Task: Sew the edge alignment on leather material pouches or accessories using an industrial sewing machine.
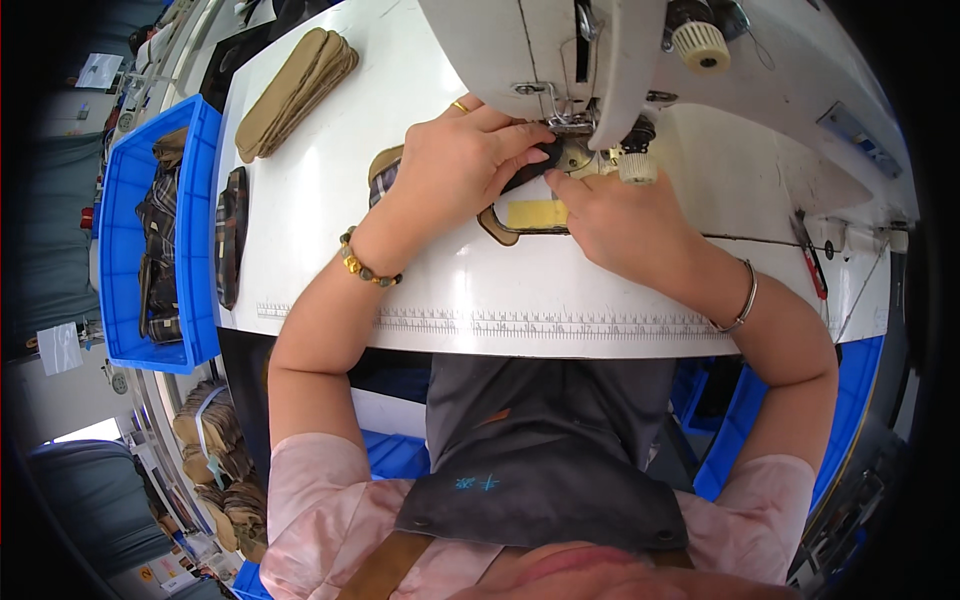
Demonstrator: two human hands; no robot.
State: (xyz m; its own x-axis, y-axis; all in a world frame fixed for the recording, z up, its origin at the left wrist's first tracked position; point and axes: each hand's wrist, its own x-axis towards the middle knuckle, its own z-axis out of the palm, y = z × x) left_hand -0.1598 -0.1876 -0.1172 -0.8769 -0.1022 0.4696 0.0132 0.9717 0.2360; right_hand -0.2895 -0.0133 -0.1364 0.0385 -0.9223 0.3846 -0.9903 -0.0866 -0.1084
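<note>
Right hand [630,222] and left hand [450,165] are steadying fabric [384,180] — apparently a sewing step.
Whether either is clamping it, I cannot tell; it is lying on the table [445,280] by the presser foot [572,127] of the machine [490,45] — next probably needing flat, even guiding.

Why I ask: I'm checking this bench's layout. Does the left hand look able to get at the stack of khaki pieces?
Probably yes: bare white tabletop lies between the left hand and the khaki stack, though the hand is at the dark cloth beside the presser foot.
</note>
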